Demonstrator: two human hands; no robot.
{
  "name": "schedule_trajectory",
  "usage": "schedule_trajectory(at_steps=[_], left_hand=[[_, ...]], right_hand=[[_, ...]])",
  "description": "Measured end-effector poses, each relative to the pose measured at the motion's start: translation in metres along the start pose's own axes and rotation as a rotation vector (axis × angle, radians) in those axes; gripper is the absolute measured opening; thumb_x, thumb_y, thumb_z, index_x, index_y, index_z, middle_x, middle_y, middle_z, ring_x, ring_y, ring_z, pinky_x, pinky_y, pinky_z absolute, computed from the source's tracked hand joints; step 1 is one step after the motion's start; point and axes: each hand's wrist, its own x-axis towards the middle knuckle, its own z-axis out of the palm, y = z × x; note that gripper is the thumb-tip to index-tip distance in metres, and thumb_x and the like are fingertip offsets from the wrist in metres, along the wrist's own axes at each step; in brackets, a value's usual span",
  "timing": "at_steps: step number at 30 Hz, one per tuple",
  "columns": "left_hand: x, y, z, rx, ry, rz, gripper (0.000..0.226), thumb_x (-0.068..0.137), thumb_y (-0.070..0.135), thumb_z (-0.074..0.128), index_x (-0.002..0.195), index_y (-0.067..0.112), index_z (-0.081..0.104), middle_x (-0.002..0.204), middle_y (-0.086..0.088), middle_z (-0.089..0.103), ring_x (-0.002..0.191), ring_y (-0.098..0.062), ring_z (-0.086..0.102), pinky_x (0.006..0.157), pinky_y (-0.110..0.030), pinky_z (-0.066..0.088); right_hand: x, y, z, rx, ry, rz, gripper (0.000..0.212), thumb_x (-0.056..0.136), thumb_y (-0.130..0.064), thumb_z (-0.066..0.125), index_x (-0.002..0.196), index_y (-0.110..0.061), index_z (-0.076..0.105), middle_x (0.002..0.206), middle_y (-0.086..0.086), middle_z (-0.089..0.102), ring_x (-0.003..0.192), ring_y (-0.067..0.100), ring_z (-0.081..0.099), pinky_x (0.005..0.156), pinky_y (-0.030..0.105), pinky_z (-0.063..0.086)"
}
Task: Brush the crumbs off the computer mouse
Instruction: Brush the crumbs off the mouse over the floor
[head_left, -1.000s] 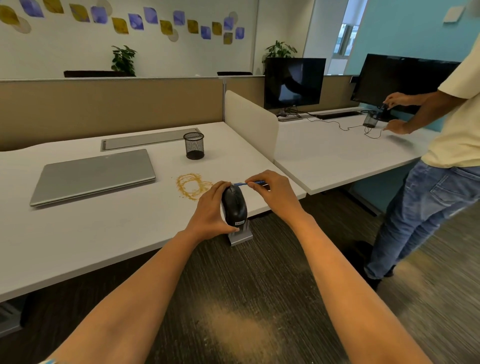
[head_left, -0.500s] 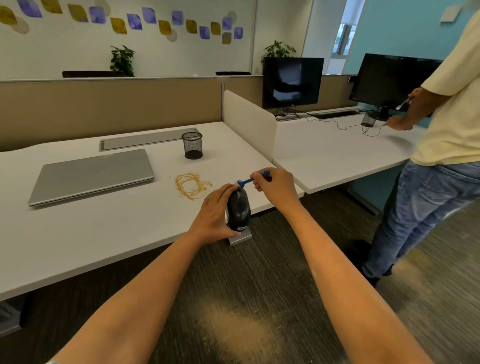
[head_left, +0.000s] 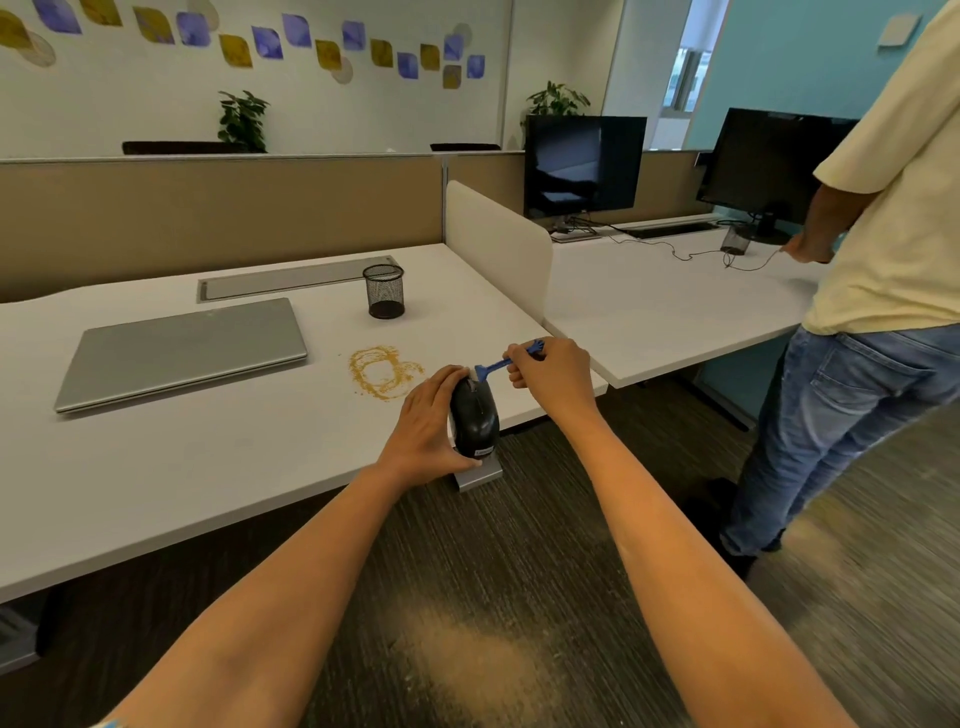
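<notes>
My left hand (head_left: 425, 427) grips a black computer mouse (head_left: 474, 420), held upright just past the front edge of the white desk (head_left: 218, 467). Pinched in my right hand (head_left: 553, 378) is a small blue brush (head_left: 501, 364); its head touches the top front of the mouse near the scroll wheel. A ring of yellow-brown crumbs (head_left: 383, 371) lies on the desk just left of the mouse. More crumbs (head_left: 467, 660) are scattered on the dark carpet below my arms.
A closed grey laptop (head_left: 182, 351) lies at the desk's left, a black mesh pen cup (head_left: 384, 291) behind the crumbs. A white divider panel (head_left: 498, 244) separates a second desk with two monitors (head_left: 584, 163). A person (head_left: 878, 291) in jeans stands at the right.
My right hand has lifted up and to the right, drawing the blue brush's handle out while its head stays at the mouse's top. The person at right has shifted further right.
</notes>
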Motion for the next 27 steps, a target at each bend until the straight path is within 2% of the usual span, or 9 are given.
schedule_trajectory(at_steps=[4,6,8,12,16,18,24,27], left_hand=[[-0.002,-0.009,-0.001,0.003,0.006,-0.012,0.109,0.054,0.045,0.082,0.141,0.021,0.022,0.148,-0.004,0.027,0.135,-0.023,0.027,0.108,-0.031,0.019],[-0.003,-0.012,0.000,-0.006,0.012,-0.037,0.110,0.052,0.048,0.081,0.141,0.023,0.021,0.148,-0.003,0.027,0.134,-0.022,0.027,0.107,-0.031,0.020],[-0.001,-0.014,0.001,-0.023,0.002,-0.056,0.111,0.051,0.051,0.080,0.140,0.028,0.019,0.148,-0.001,0.026,0.134,-0.020,0.026,0.106,-0.031,0.021],[0.008,-0.014,0.000,-0.097,0.025,-0.109,0.108,0.047,0.052,0.080,0.137,0.030,0.024,0.142,0.002,0.033,0.128,-0.016,0.033,0.105,-0.033,0.029],[0.015,-0.020,-0.004,-0.106,0.044,-0.114,0.108,0.047,0.048,0.084,0.136,0.020,0.030,0.139,-0.002,0.037,0.125,-0.019,0.038,0.105,-0.039,0.035],[0.018,-0.021,-0.005,-0.123,0.060,-0.140,0.107,0.047,0.047,0.083,0.136,0.019,0.030,0.138,-0.003,0.037,0.125,-0.019,0.038,0.104,-0.040,0.036],[0.020,-0.026,-0.001,-0.155,0.101,-0.217,0.110,0.044,0.054,0.080,0.137,0.022,0.029,0.141,-0.002,0.034,0.127,-0.016,0.034,0.104,-0.032,0.030],[0.026,-0.030,-0.001,-0.177,0.118,-0.239,0.110,0.044,0.047,0.084,0.136,0.023,0.029,0.142,-0.002,0.033,0.128,-0.019,0.034,0.103,-0.031,0.029]], right_hand=[[0.001,0.002,-0.007,-0.011,-0.111,0.057,0.016,0.087,-0.017,0.059,0.080,-0.005,0.068,0.079,0.017,0.070,0.065,0.019,0.063,0.080,0.041,0.058],[0.000,0.003,-0.010,-0.026,-0.110,-0.002,0.016,0.087,-0.019,0.059,0.081,-0.007,0.069,0.074,0.010,0.069,0.063,0.015,0.062,0.078,0.035,0.058],[-0.006,0.003,-0.009,-0.032,-0.094,-0.135,0.017,0.088,-0.022,0.059,0.087,-0.009,0.070,0.077,0.006,0.069,0.068,0.012,0.063,0.078,0.029,0.056],[-0.016,0.013,-0.003,-0.207,-0.200,-0.430,0.022,0.089,-0.023,0.059,0.104,-0.009,0.068,0.101,0.008,0.068,0.090,0.017,0.063,0.080,0.022,0.050],[-0.023,0.027,-0.006,-0.448,-0.275,-0.772,0.023,0.090,-0.019,0.058,0.108,-0.007,0.065,0.101,0.011,0.066,0.092,0.021,0.061,0.080,0.029,0.050],[-0.026,0.035,-0.009,-0.514,-0.267,-0.863,0.024,0.089,-0.018,0.058,0.108,-0.005,0.065,0.102,0.012,0.067,0.093,0.023,0.062,0.079,0.030,0.051],[-0.030,0.064,-0.014,-0.570,-0.292,-0.970,0.022,0.087,-0.021,0.061,0.103,-0.007,0.066,0.093,0.008,0.067,0.081,0.017,0.063,0.070,0.026,0.054],[-0.029,0.087,-0.015,-0.619,-0.377,-0.847,0.021,0.090,-0.026,0.056,0.104,-0.013,0.066,0.097,0.003,0.066,0.084,0.012,0.061,0.073,0.027,0.054]])
